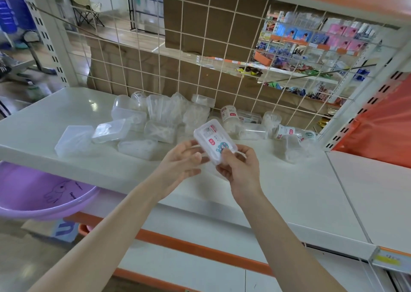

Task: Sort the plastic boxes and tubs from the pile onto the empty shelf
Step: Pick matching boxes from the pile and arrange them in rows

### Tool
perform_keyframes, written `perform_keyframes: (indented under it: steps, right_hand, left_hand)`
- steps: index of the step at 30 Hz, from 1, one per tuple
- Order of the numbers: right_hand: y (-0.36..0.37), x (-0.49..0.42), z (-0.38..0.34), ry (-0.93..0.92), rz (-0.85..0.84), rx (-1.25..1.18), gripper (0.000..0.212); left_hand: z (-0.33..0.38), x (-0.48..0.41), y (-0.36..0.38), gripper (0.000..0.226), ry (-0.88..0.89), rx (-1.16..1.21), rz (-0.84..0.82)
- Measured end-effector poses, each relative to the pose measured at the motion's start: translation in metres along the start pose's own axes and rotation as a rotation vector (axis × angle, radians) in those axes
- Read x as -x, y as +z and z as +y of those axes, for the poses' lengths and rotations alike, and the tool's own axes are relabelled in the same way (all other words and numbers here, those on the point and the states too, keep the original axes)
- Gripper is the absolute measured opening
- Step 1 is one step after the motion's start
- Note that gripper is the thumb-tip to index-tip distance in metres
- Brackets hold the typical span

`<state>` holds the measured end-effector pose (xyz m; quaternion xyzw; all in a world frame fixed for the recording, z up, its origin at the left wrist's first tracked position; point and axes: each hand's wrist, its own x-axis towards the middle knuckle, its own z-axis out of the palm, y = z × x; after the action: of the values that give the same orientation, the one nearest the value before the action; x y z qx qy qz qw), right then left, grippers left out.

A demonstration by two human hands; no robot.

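White metal shelf point(278, 191) with a wire grid back panel point(142, 53) fills the view, shop stock showing through the mesh beyond. Against that panel lies the pile of clear plastic boxes and round tubs point(155, 122), jumbled, several tipped on their sides and leaning on each other. You hold one item clear of it: a small rectangular clear plastic box point(213, 140) with a red and teal label, raised above the bare front part of the shelf, just in front of the pile and tilted with its label towards you. Your right hand point(239, 169) pinches its lower right corner, thumb on the face and fingers curled behind. Your left hand point(182, 160) is half-curled at the box's left edge, thumb at the lower corner and fingers behind it; the hold appears light. A purple plastic basin point(33, 198) sits below the shelf at left. Assessment: no ordered row or group of containers is visible anywhere on the shelf, so sorting appears barely begun. One box is in hand, and nearly the whole pile is left to place.
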<state>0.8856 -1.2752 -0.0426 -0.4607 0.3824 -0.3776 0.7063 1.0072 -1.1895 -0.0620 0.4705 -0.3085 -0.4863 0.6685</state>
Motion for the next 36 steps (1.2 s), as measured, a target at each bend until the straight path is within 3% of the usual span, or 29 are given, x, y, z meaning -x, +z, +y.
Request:
perform_keyframes:
  steps: [5, 9, 11, 16, 17, 20, 24, 28, 31, 33, 36]
  right_hand:
    - [0.007, 0.004, 0.019, -0.127, 0.028, 0.187, 0.014]
    - [0.0, 0.004, 0.022, -0.239, -0.068, 0.38, 0.015]
    - [-0.008, 0.0, 0.019, -0.326, -0.115, 0.544, 0.016]
    - [-0.029, -0.013, 0.007, -0.67, -0.344, 0.941, 0.07]
    - [-0.033, -0.016, 0.006, -0.767, -0.401, 1.035, 0.074]
    - [-0.044, -0.022, 0.01, -0.947, -0.481, 1.255, 0.069]
    - [-0.059, -0.01, 0.013, -0.879, -0.5, 1.147, 0.064]
    - [-0.088, -0.008, 0.015, -0.79, -0.299, 1.116, 0.062]
    - [-0.11, -0.011, 0.012, -0.66, -0.117, 1.15, 0.059]
    - [-0.122, -0.013, 0.011, -0.523, -0.004, 1.139, 0.058]
    - [-0.129, -0.011, 0.017, -0.422, 0.099, 1.123, 0.062]
  left_hand:
    - [-0.008, 0.0, 0.027, 0.027, -0.025, -0.132, 0.254]
    - [0.001, -0.004, 0.023, 0.023, 0.012, -0.28, 0.323]
    - [0.01, -0.004, 0.017, 0.027, 0.02, -0.345, 0.285]
    - [0.031, -0.004, -0.001, 0.016, -0.091, -0.649, 0.076]
    - [0.033, -0.003, -0.002, 0.011, -0.113, -0.678, 0.016]
    - [0.031, -0.002, 0.002, 0.024, -0.167, -0.671, -0.133]
    - [0.012, -0.007, 0.013, 0.02, -0.139, -0.614, -0.196]
    - [-0.02, -0.02, 0.021, 0.032, 0.051, -0.603, 0.009]
    - [-0.034, -0.03, 0.026, 0.052, 0.238, -0.888, 0.166]
    - [-0.039, -0.036, 0.027, 0.072, 0.281, -1.054, 0.116]
    - [-0.049, -0.045, 0.024, 0.082, 0.253, -1.175, 0.012]
